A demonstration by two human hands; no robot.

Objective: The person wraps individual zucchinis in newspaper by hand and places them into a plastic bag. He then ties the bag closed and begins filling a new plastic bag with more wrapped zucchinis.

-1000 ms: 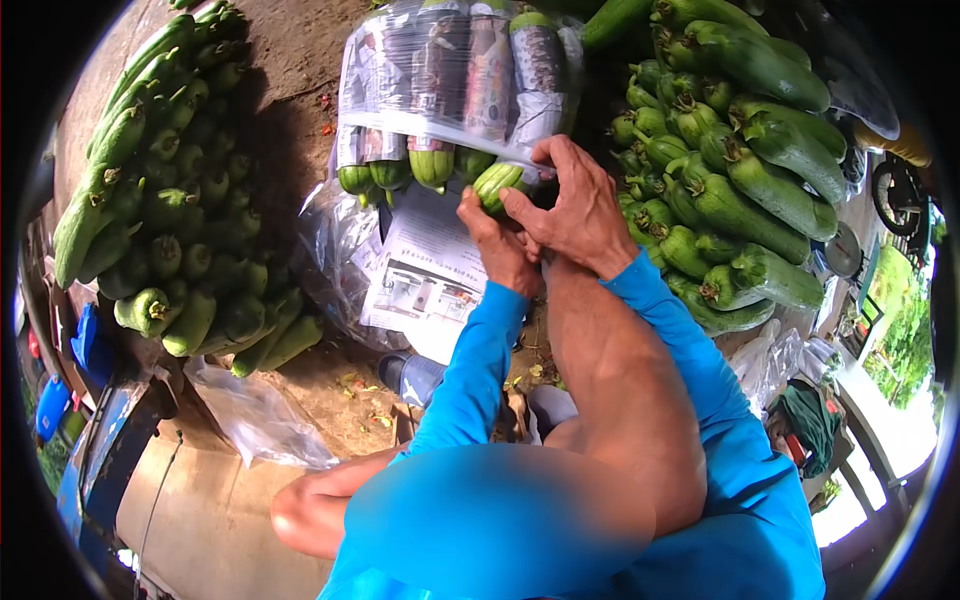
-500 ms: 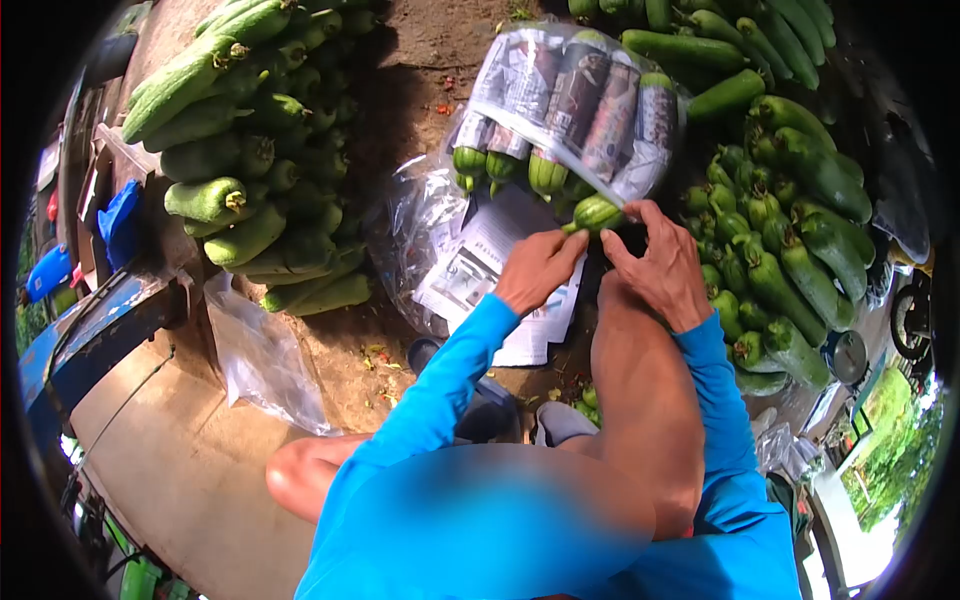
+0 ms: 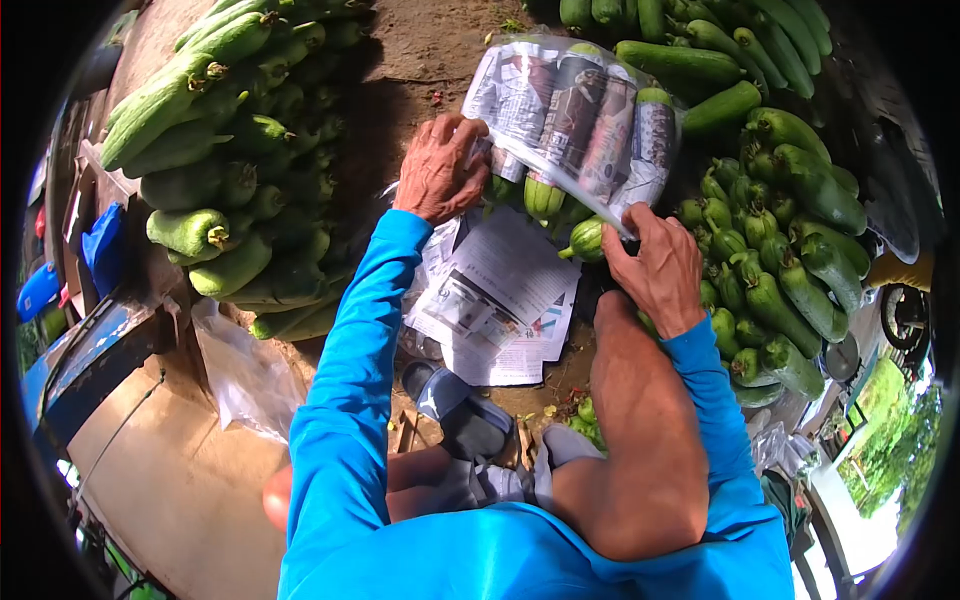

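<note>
A clear plastic bag (image 3: 556,172) holds several green gourds (image 3: 543,199) wrapped in newspaper, their stem ends poking out at the mouth nearest me. My left hand (image 3: 440,168) is closed on the left corner of the bag's rolled rim. At the right corner, my right hand (image 3: 656,266) pinches the same rim with thumb and fingers, beside the end of a gourd (image 3: 586,240). The rim is pulled into a straight slanting band between both hands. Below the bag lie loose newspaper sheets (image 3: 510,275) on the ground.
Long gourds are piled at the left (image 3: 240,180), and more gourds (image 3: 775,250) are heaped at the right. A loose plastic sheet (image 3: 245,365) lies at lower left near a blue metal frame (image 3: 95,365). A sandal (image 3: 455,405) is close to my feet.
My left hand has moved up and left from the gourd end at the right to the bag's left rim corner. My right hand stays at the right corner, slightly lower.
</note>
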